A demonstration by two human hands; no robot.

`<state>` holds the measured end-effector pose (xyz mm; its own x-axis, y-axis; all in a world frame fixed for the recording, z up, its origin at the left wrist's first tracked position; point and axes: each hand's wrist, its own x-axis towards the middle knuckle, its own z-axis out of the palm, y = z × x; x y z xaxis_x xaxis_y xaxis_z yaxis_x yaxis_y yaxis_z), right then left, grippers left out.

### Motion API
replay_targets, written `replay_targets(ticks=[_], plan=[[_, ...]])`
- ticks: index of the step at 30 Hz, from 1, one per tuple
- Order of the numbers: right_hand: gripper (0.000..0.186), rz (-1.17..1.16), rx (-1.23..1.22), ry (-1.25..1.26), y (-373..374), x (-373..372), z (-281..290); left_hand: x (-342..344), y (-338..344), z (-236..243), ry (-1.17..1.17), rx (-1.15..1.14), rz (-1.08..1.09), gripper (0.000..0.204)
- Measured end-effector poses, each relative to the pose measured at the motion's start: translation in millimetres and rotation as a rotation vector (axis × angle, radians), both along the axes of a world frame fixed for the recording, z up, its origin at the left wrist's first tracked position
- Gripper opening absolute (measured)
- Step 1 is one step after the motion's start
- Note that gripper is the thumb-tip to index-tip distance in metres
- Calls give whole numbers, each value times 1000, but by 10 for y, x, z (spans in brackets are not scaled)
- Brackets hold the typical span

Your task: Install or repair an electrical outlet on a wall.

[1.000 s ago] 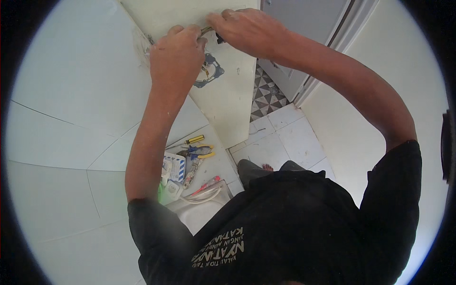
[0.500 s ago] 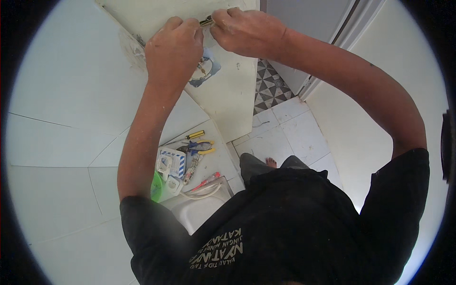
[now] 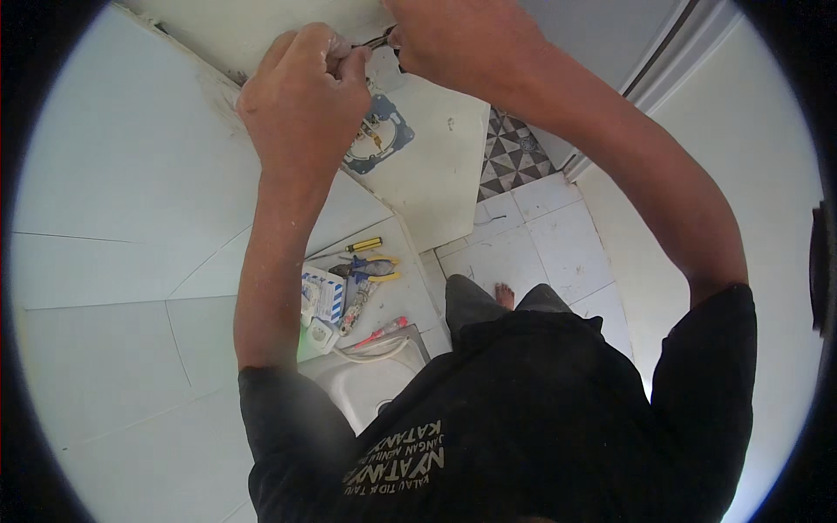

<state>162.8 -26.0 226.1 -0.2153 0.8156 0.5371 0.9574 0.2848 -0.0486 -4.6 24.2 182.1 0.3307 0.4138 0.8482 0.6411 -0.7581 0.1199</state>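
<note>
High at the wall, my left hand (image 3: 305,91) is closed in a pinch, with its thumb and forefinger at one end of some thin dark wires (image 3: 375,40). My right hand (image 3: 466,48) is pinched on the other end, close to the left; its fingertips are partly hidden. Just below the left hand hangs a socket insert with a grey metal mounting frame (image 3: 403,135) and brass-coloured parts, partly covered by that hand. What links it to the wires is hidden behind the fingers.
On the tiled counter below lie a yellow-handled screwdriver (image 3: 364,246), blue-and-yellow pliers (image 3: 375,268), a blue-striped white box (image 3: 326,295), a white socket piece (image 3: 322,334) and a red tester screwdriver (image 3: 384,331). A steel sink (image 3: 349,383) adjoins them. A door (image 3: 593,61) stands to the right.
My right hand has moved up and slightly right; the left has shifted a little left and down. The view has moved slightly, and more of the grey mounting frame shows.
</note>
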Motion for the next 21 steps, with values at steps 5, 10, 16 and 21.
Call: replay_targets(ticks=[5,10,16,21], plan=[[10,-5,-11,115,-19,-44,-53,-52,-62,59,62,-67,-12,21],[9,95,135,41,36,70,-190,-27,-44,43,111,-65,-13,18],[8,-68,127,0,-73,-55,-89,-23,-83,-7,91,19,40,18],[8,30,103,62,56,70,-184,-1,-125,-46,107,-16,108,18]])
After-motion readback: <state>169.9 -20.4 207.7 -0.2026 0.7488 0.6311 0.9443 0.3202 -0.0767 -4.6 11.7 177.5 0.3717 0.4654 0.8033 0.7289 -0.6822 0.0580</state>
